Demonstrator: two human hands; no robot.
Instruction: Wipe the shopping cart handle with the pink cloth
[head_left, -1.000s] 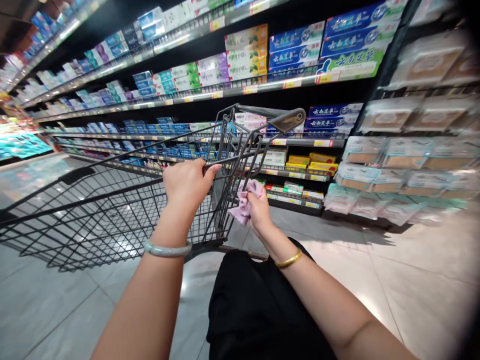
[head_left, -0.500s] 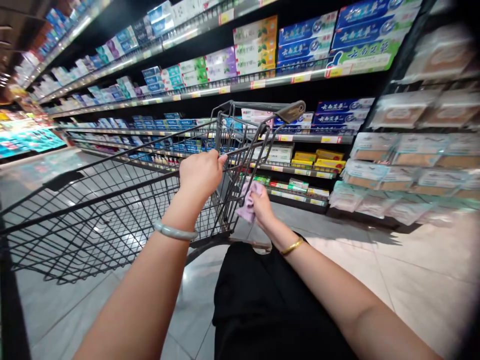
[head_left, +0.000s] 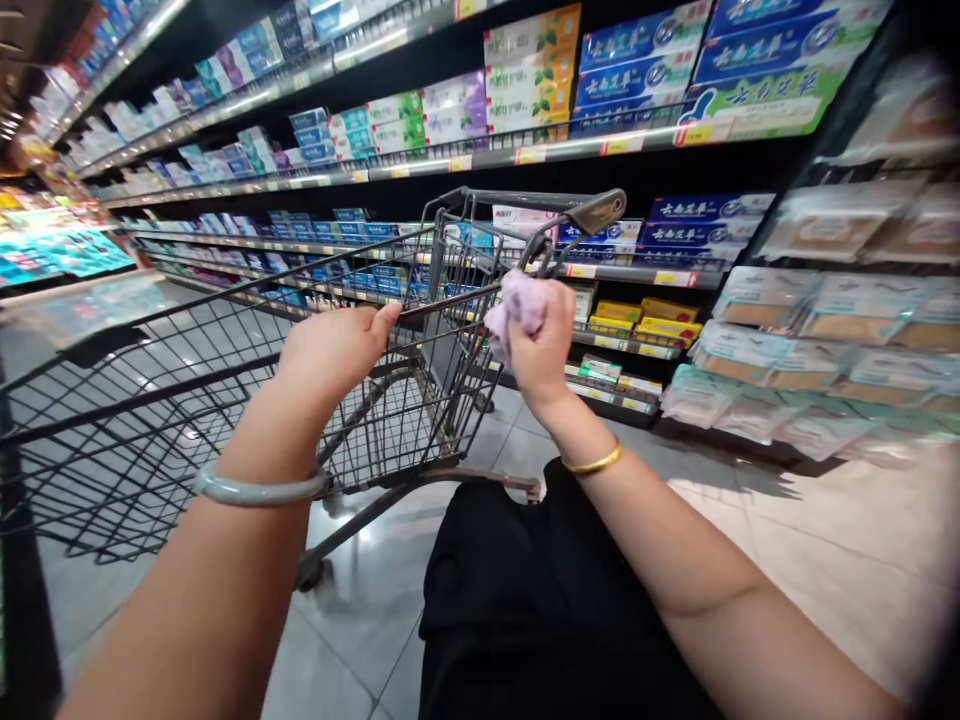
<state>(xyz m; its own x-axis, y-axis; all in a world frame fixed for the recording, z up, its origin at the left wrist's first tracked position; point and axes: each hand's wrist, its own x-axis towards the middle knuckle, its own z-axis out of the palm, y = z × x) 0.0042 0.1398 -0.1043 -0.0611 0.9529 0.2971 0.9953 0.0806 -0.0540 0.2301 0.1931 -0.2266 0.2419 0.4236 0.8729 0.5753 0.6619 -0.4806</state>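
Observation:
A black wire shopping cart (head_left: 180, 410) stands side-on before me, its handle at the right by the shelves. My left hand (head_left: 334, 345), with a pale bangle at the wrist, is wrapped over the cart's upper side rail, thumb along the bar. Further right on the same rail, near the handle end, my right hand (head_left: 551, 340) is closed round a crumpled light purple cloth (head_left: 521, 300). The cloth presses against the rail. A gold bangle circles the right wrist. The fingers of both hands are partly hidden.
Long shelves (head_left: 420, 160) of boxed goods run along the far side of the cart. Packets hang on a rack (head_left: 787, 300) at the right. Grey floor tiles (head_left: 405, 530) lie below, with a cart wheel (head_left: 315, 573) on them near my legs.
My right hand has risen with the cloth from beside the cart's lower end to the upper rail. My left hand has slid left along the rail.

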